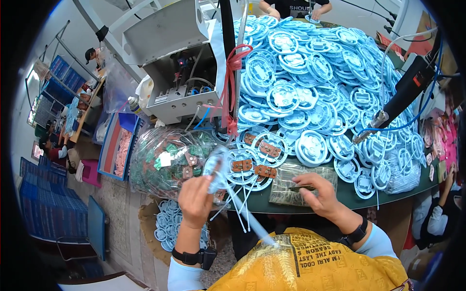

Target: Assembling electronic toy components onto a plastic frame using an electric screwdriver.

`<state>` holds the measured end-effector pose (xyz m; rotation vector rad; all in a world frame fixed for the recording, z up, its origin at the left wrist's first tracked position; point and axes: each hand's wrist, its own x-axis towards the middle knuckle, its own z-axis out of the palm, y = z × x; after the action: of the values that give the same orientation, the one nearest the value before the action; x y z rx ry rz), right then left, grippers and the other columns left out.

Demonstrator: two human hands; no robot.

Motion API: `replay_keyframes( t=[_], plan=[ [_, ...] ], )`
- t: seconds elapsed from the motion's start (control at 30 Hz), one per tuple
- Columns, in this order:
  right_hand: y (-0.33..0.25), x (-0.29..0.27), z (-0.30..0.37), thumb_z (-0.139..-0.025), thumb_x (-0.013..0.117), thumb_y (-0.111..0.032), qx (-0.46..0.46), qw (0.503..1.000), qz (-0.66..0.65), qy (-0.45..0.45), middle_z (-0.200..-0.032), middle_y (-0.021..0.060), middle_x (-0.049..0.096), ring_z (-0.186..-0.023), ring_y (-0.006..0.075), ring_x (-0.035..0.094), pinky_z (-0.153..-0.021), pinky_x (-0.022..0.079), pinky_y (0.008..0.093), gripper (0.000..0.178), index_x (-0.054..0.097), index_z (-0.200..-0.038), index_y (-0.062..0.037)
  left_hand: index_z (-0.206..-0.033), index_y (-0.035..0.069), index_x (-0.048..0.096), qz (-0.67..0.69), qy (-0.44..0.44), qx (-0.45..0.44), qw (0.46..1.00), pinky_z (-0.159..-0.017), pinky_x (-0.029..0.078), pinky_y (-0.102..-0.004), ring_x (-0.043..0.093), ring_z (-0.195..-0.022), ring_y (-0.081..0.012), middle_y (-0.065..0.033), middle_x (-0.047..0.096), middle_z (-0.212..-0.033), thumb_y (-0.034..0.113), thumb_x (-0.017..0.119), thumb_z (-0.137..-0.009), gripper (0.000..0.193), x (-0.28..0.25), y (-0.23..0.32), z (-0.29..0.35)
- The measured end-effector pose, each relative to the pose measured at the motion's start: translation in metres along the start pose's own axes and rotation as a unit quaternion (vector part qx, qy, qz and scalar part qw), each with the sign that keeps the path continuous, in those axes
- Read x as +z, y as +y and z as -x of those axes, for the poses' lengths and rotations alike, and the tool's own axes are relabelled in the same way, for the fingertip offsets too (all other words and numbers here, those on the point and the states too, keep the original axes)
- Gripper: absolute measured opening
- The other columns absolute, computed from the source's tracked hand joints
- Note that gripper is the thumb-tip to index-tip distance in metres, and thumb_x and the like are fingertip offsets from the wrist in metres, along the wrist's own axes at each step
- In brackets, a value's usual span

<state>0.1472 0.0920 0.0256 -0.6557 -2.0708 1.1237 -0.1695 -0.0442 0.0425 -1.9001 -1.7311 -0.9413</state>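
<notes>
My left hand (195,201) is closed on a light-blue round plastic part (217,167), blurred by motion, with a pale strip trailing toward my lap. My right hand (318,194) pinches a small thin brown piece, seen edge-on (302,187), probably a circuit board. It hovers over a flat tape-wrapped block (281,194) at the table's near edge. Between my hands lie several blue rings with brown boards (241,166) set on them, thin blue stems pointing toward me. Left of these, a clear plastic bag (150,153) holds green and brown boards.
A big heap of light-blue round parts (310,106) covers the table. A grey machine box (187,92) stands far left; a black powered screwdriver (412,82) hangs at right. Below left, a sack (167,228) holds more blue parts. Another person's hands (314,17) work across the table.
</notes>
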Motion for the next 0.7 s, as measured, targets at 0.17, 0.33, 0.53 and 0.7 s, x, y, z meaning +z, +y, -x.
replay_keyframes(
  t=[0.17,0.33,0.53,0.7],
  plan=[
    [0.015,-0.014,0.009,-0.087,0.064,-0.007,0.033,0.998,0.019,0.041,-0.101,0.0151,0.069,-0.088,0.0274,0.069,-0.079,0.054,0.0336,0.018,0.064,-0.104,-0.0001,-0.115,-0.001,0.066,0.069,-0.038,0.105,0.991,-0.082,0.054,-0.0450,0.064,-0.094,-0.0360,-0.0172,0.067,-0.109,0.002,0.069,-0.072,0.044,0.042,0.016,-0.027],
    [0.024,-0.017,0.005,-0.085,0.067,-0.004,-0.008,0.993,0.101,0.067,-0.100,0.0157,0.067,-0.088,0.0307,0.067,-0.076,0.053,0.0356,0.019,0.063,-0.103,0.0005,-0.125,0.000,0.060,0.029,-0.100,0.035,0.994,-0.094,0.050,-0.0463,0.061,-0.111,-0.0380,-0.0223,0.061,-0.124,-0.005,0.060,-0.076,0.049,0.068,0.023,-0.043],
    [0.033,-0.012,-0.037,-0.084,0.068,-0.003,-0.019,0.991,0.096,0.086,-0.098,0.0163,0.067,-0.086,0.0317,0.067,-0.074,0.053,0.0375,0.022,0.064,-0.106,0.0008,-0.136,0.010,0.055,0.068,-0.176,-0.011,0.982,-0.106,0.037,-0.0571,0.045,-0.132,-0.0386,-0.0210,0.048,-0.142,0.018,0.076,-0.078,0.062,0.100,0.097,-0.041],
    [0.043,0.019,-0.109,-0.086,0.068,-0.010,-0.085,0.988,0.105,0.070,-0.097,0.0161,0.069,-0.088,0.0342,0.067,-0.076,0.053,0.0410,0.024,0.065,-0.108,-0.0011,-0.138,0.019,0.055,-0.013,-0.248,-0.005,0.969,-0.107,0.020,-0.0714,0.027,-0.146,-0.0361,-0.0164,0.038,-0.152,0.043,0.074,-0.081,0.065,0.124,0.080,-0.019]
  ],
)
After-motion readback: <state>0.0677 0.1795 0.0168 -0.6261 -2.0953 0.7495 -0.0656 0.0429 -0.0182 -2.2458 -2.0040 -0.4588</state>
